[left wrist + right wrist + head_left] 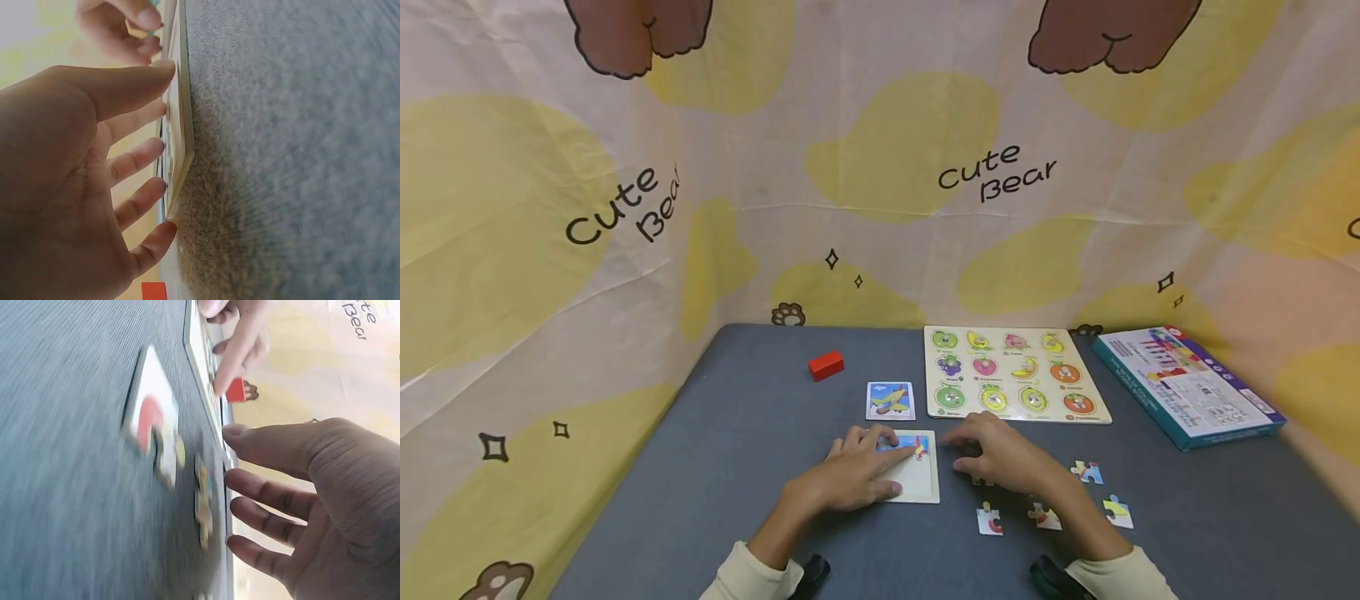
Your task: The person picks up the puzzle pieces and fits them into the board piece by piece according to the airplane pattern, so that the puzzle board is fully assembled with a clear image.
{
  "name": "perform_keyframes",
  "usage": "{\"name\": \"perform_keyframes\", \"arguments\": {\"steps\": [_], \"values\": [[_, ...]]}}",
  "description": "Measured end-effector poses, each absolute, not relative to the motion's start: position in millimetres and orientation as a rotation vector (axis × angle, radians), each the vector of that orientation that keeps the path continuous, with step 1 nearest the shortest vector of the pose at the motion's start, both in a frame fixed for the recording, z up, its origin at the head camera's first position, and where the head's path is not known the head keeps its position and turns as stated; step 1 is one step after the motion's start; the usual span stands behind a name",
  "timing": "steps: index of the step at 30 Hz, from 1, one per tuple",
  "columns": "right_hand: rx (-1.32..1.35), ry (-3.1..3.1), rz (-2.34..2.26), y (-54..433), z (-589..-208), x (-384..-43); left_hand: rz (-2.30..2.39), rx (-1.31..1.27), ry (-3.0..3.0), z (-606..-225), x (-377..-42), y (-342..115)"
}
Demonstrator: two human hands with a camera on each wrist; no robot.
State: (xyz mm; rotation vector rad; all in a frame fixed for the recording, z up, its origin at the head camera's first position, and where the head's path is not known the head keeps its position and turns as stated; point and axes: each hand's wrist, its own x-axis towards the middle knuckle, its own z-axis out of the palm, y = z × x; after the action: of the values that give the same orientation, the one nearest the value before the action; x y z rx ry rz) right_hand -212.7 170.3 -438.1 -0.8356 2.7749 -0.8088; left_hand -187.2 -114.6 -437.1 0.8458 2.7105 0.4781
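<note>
Cream sleeves [1123, 575] nearest. Left hand [850, 479] rests fingers-spread on puzzle tray [919, 483], near square, no clear long axis. Right hand [1003, 454], fingers apart, nothing seen held, hovers just right of it. Loose pieces [986, 525] lie right of tray, right hand nearer. Curtain [887, 150] reads "Cute Bear"; box [1195, 392] print unreadable.

Head view: black lettering [997, 173] "Cute Bear" reads twice on patterned cloth [880, 150], left and centre; partial "C" at right edge. Right wrist view: "Bear" below a cropped word ending "te", same cloth. Print on box [1191, 387] and captions on fruit board [1006, 386]: too small to read.
</note>
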Motion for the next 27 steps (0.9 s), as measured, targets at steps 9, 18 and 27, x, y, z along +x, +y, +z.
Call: {"name": "perform_keyframes", "arguments": {"steps": [9,18,27], "values": [[-0.794,2.825,-0.713,202.2,-433.9,-196.4,0.668,0.848,2.645,-431.5,-194.9,-122.5],[-0.829,2.88,-0.595,212.1,-438.1,-190.2,0.729,0.725,2.611,-425.3,-200.8,-138.6],[-0.859,2.881,-0.604,212.4,-439.8,-187.5,0.763,0.697,2.597,-426.5,-201.1,-145.4]]}}
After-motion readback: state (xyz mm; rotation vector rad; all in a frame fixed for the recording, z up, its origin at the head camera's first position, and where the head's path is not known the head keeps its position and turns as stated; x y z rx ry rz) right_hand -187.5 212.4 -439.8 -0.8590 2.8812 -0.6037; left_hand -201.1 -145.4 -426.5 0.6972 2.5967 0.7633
